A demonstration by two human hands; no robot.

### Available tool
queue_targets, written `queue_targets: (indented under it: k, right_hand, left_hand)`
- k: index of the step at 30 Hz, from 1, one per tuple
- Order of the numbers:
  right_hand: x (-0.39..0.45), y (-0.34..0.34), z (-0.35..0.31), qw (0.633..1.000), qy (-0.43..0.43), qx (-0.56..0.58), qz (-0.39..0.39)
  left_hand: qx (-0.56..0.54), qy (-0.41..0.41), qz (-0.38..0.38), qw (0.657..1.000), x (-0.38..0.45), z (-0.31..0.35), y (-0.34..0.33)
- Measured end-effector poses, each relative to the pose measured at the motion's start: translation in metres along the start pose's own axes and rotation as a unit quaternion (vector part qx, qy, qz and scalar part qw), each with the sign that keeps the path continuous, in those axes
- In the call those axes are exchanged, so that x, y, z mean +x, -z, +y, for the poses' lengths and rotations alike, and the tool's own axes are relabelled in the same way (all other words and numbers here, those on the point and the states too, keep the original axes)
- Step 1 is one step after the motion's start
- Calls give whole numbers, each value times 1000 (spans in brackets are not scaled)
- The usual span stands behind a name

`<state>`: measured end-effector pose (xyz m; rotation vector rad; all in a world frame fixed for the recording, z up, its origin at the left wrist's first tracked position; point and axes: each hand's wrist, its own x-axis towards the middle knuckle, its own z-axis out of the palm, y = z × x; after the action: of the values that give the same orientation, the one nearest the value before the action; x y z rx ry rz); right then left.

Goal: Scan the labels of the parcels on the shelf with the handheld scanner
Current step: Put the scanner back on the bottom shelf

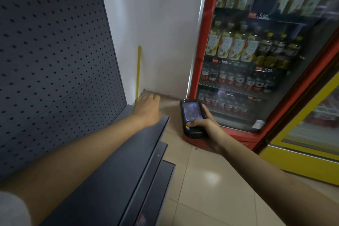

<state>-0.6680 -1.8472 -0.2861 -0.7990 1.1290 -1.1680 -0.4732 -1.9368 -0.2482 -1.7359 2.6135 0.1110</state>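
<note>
A right hand (205,126) grips a black handheld scanner (192,117) with a glossy screen. The left hand (147,109) reaches past a grey metal shelf (117,161); its fingers are hidden, so its grasp is unclear.

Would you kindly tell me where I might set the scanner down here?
The grey shelf top is bare right of the left forearm. The tiled floor is free between shelf edge and yellow cabinet. The corner by the red cooler is tight.

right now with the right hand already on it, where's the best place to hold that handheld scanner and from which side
Around the lower keypad end, from its right edge, much as the right hand grips it now. The handheld scanner is a long slab, screen facing up, top end pointing away. Fingers wrap behind the body while the thumb lies on the keys near the yellow button, leaving the screen uncovered. The left hand reaches past the shelf end, blurred.
</note>
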Motion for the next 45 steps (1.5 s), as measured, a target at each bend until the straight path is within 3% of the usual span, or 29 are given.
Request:
queue_targets:
  k: [9,23,32,45]
  right_hand:
    - [94,19,-16,998,-35,-25,-39]
    - [259,43,-54,960,-96,-123,-232]
    - [317,13,-10,933,-203,-142,-261]
    - [362,-43,37,884,-285,-174,-328]
  left_hand:
    - [8,57,-24,998,73,-11,-14]
    - [-32,257,-42,965,146,-16,-29]
    - [-62,369,-83,924,135,-46,-61]
    - [-93,423,-111,895,122,-96,-93]
